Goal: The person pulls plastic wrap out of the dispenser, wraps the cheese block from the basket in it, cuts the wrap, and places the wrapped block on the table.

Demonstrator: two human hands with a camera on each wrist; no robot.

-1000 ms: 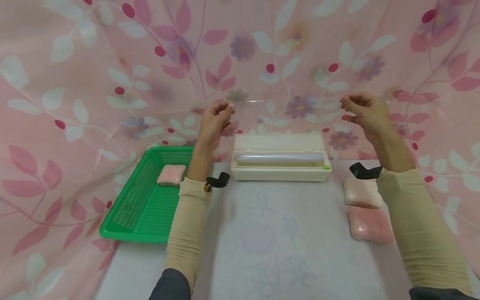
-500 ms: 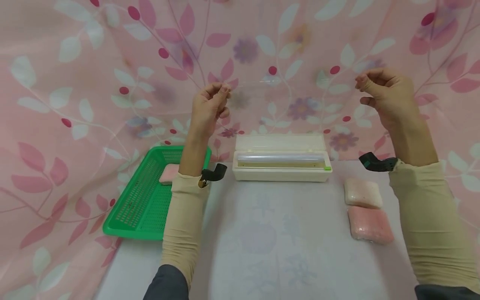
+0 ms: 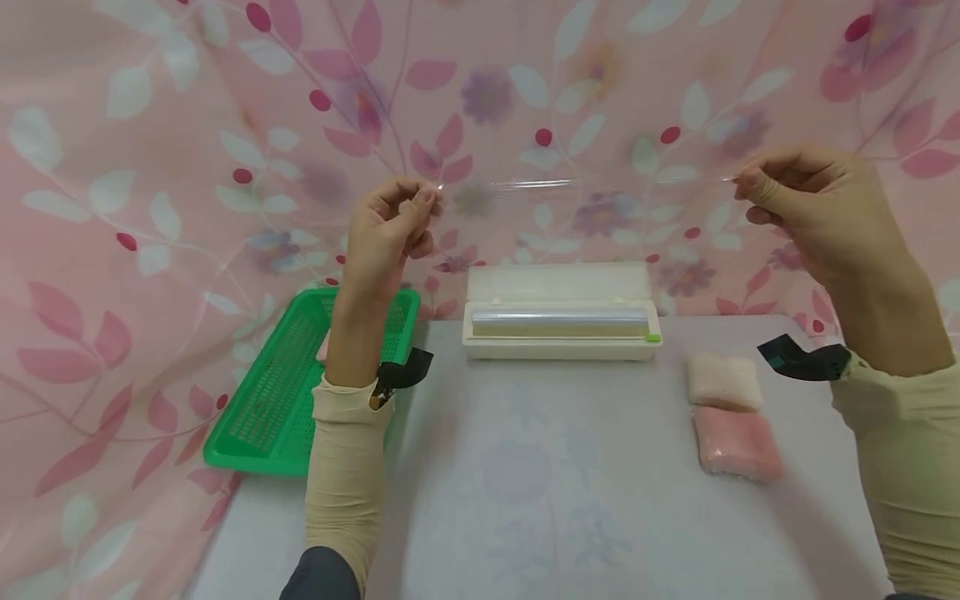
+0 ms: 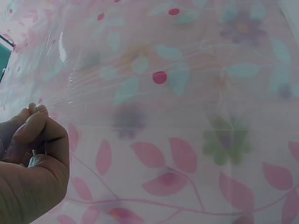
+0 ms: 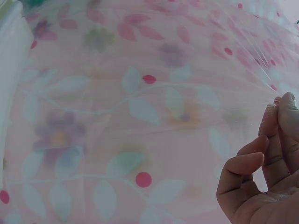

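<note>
A thin clear film (image 3: 534, 184) is stretched between the two hands, in the air above the far side of the surface (image 3: 555, 517) and in front of the flowered curtain (image 3: 487, 96). The left hand (image 3: 386, 237) pinches one upper corner between thumb and fingers, the right hand (image 3: 832, 208) the other; the upper edge runs nearly level and looks taut. It should weigh almost nothing and have no stiffness of its own — a soft sheet likely to cling to skin, to itself and to whatever it touches. Creases fan out from both pinches in the wrist views, so the pull gathers at the corners; too hard a tug there could stretch or tear it. The best hold is probably a light fingertip pinch right at each corner, with the hands well apart so it cannot fold together. Its lower edge is too transparent to trace — I cannot tell whether it hangs clear of the roll (image 3: 562, 317) in the white box (image 3: 562, 351) below. A green basket (image 3: 273, 417) sits to the left; a white packet (image 3: 724, 382) and a nearer pink packet (image 3: 738, 442) lie to the right.
</note>
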